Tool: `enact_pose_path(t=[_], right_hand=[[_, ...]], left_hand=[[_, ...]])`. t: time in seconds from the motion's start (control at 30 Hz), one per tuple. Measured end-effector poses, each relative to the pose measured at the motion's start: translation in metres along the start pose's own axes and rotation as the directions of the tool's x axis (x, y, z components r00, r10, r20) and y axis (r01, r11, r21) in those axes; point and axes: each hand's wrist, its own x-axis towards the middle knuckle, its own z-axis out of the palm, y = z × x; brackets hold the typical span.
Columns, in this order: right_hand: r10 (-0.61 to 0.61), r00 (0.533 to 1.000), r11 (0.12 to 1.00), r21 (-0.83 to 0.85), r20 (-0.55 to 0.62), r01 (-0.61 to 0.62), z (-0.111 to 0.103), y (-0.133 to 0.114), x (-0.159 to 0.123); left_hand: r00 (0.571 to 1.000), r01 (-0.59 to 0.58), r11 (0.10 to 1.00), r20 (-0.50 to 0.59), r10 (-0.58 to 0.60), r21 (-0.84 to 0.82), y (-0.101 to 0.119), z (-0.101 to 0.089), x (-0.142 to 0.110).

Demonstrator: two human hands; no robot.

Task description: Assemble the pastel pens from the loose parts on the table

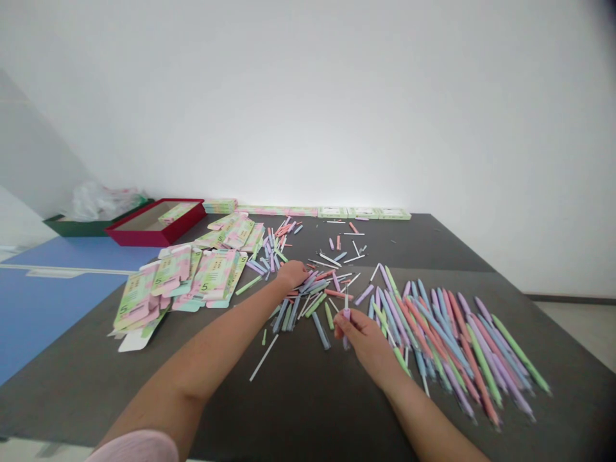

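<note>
My right hand (363,335) pinches a purple pen barrel (346,314), upright, with a white refill (346,296) sticking out of its top. Further forward, my left hand (292,274) reaches over the pile of loose pen parts (315,300). Its fingers are drawn together at the pile, and what they grip, if anything, is hidden. The pile mixes purple, green, blue and coral barrels and caps with thin white refills. Right of my right hand lies a large heap of pens (452,333) in the same pastel colours.
Flattened printed cartons (212,279) lie in stacks on the left. Behind them stand a red box lid (144,237) and a green tray (77,228) holding clear plastic. Small boxes (363,213) line the wall at the dark table's (289,410) far edge.
</note>
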Motion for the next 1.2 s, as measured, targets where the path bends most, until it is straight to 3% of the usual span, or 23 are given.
enact_pose_path(t=[0.2,0.4,0.43,0.57,0.67,0.73,1.2], right_hand=[[0.012,1.0,1.0,-0.001,-0.01,-0.012,-0.002,0.0,0.0],[-0.023,0.999,0.998,-0.062,-0.036,0.021,-0.007,0.003,0.003],[-0.029,0.998,0.996,-0.08,-0.047,0.025,-0.008,0.004,0.004],[-0.063,0.996,0.985,-0.167,-0.063,0.052,-0.012,0.003,0.005],[-0.103,0.994,0.966,-0.242,-0.041,0.09,-0.014,0.0,0.005],[-0.125,0.992,0.955,-0.273,-0.018,0.116,-0.014,-0.001,0.005],[-0.157,0.987,0.939,-0.307,0.022,0.156,-0.014,0.005,0.007]], left_hand=[[0.998,-0.059,0.992,-0.033,0.055,-0.115,0.0,-0.012,-0.012],[0.983,-0.181,0.924,-0.052,0.174,-0.337,0.007,-0.037,-0.056],[0.98,-0.196,0.896,-0.037,0.198,-0.399,0.008,-0.04,-0.066],[0.978,-0.142,0.612,-0.015,0.207,-0.778,0.013,-0.047,-0.106],[0.977,-0.136,0.443,-0.045,0.21,-0.886,0.015,-0.05,-0.127],[0.977,-0.131,0.4,-0.051,0.206,-0.907,0.016,-0.052,-0.134],[0.979,-0.144,0.59,-0.025,0.204,-0.795,0.016,-0.058,-0.14]])
